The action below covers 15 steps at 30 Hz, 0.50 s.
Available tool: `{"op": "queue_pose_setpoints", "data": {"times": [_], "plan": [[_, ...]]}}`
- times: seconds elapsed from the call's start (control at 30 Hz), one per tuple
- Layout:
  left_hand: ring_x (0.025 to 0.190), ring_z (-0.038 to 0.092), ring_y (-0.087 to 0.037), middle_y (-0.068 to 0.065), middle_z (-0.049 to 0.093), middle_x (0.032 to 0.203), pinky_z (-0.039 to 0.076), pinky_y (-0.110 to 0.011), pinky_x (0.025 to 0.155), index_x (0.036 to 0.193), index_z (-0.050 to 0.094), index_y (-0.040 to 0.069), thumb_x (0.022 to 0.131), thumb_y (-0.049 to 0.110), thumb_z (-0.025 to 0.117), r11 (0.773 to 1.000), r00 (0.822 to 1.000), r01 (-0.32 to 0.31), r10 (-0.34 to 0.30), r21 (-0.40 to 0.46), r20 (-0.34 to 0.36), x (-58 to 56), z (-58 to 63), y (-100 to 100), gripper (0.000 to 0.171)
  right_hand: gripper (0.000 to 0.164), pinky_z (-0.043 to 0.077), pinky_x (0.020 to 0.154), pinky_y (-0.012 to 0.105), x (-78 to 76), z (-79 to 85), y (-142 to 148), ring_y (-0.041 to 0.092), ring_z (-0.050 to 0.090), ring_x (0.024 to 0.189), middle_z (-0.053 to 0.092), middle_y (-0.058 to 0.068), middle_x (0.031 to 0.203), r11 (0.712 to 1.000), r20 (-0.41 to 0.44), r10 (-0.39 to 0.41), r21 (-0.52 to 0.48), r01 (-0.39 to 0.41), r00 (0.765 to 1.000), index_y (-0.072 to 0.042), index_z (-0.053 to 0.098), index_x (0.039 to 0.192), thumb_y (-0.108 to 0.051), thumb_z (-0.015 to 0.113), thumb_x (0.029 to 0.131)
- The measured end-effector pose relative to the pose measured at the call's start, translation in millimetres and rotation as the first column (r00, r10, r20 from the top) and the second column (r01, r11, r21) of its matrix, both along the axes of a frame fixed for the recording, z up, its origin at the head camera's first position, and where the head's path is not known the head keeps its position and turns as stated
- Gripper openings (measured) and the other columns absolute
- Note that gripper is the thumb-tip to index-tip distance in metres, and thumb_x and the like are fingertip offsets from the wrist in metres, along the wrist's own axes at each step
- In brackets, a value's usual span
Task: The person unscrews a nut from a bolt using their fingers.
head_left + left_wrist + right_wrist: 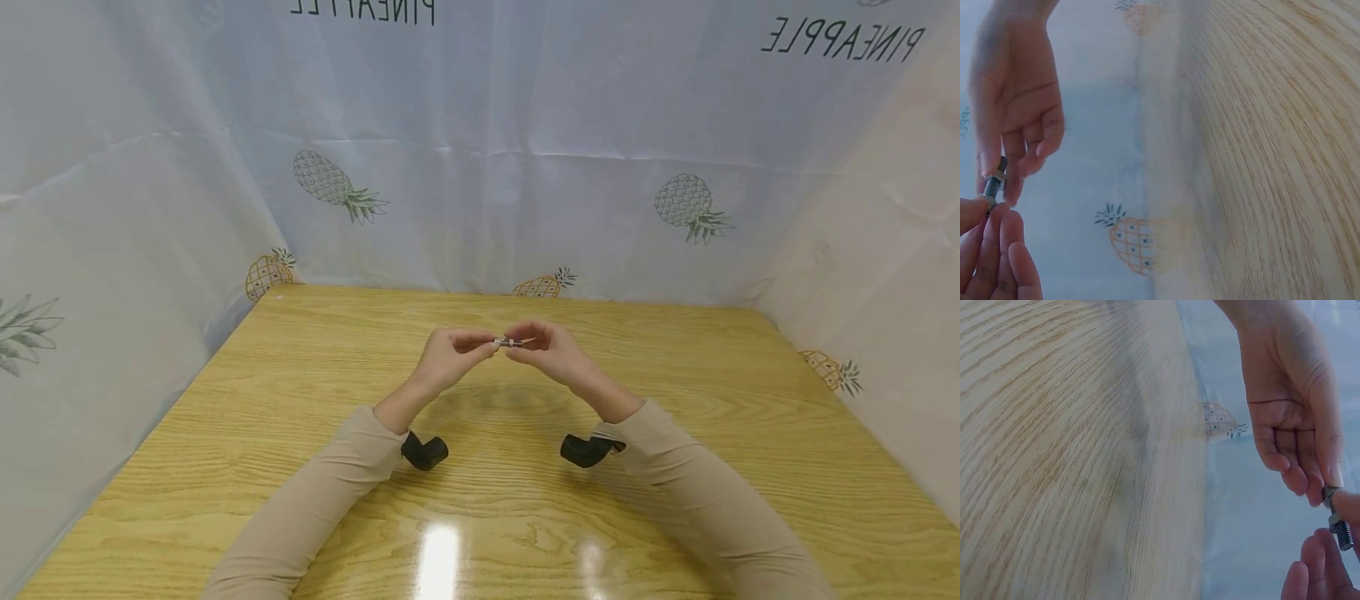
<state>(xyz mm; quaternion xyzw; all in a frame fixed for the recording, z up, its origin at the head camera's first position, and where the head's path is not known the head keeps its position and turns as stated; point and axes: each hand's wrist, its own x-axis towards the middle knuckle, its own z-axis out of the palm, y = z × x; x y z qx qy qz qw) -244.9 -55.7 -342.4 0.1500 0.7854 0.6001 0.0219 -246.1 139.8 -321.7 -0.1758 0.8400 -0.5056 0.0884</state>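
Observation:
A metal bolt (506,342) lies roughly level between the two hands, above the table. My left hand (447,357) pinches its head end between thumb and fingers. A nut (997,179) sits partway along the threaded shank, with bare thread showing on both sides of it. My right hand (553,350) has its thumb and fingertips around the nut, near the bolt's free end. In the right wrist view the right thumb (1349,506) covers part of the shank, and the threaded tip points away from the left hand.
Beneath the hands is a wood-grain table (300,367). A white curtain (480,208) with pineapple prints stands behind it and along both sides. A black curved piece (424,452) shows at the left cuff, another (585,451) at the right cuff.

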Motion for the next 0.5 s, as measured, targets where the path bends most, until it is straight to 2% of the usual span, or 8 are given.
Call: {"op": "queue_pose_setpoints", "data": {"times": [0.13,0.3,0.5], "plan": [[0.104,0.065,-0.027,-0.016,0.067,0.115,0.053,-0.037,0.089,0.114,0.067,0.004,0.089,0.022,0.065,1.0,1.0,-0.005,0.005,-0.007,-0.001,1.8,1.8,-0.2,0.031,0.04,0.048,0.095,0.048,-0.2,1.0,-0.1,0.035,0.058,0.11,0.06,0.018,0.123,1.0,0.039,0.014,-0.004,-0.013,0.999,-0.008,0.053,0.128,-0.029,0.055,0.095],[0.104,0.065,-0.026,-0.014,0.068,0.115,0.053,-0.038,0.09,0.113,0.068,0.006,0.089,0.023,0.064,1.0,1.0,-0.005,0.005,-0.017,-0.005,3.6,2.6,-1.0,0.03,0.038,0.046,0.096,0.05,-0.8,1.4,-0.6,0.039,0.058,0.108,0.065,0.019,0.114,1.0,0.07,0.011,0.003,-0.012,0.997,-0.006,0.058,0.124,-0.032,0.05,0.097],[0.102,0.066,-0.026,-0.015,0.067,0.114,0.054,-0.035,0.088,0.113,0.068,0.005,0.089,0.021,0.064,1.0,1.0,-0.004,0.004,-0.009,-0.004,4.2,2.3,-1.9,0.029,0.032,0.049,0.092,0.044,-1.3,-1.5,-0.2,0.031,0.058,0.108,0.061,0.016,0.119,1.0,-0.004,0.0,0.022,0.0,1.0,-0.005,0.058,0.12,-0.022,0.059,0.093]]}}
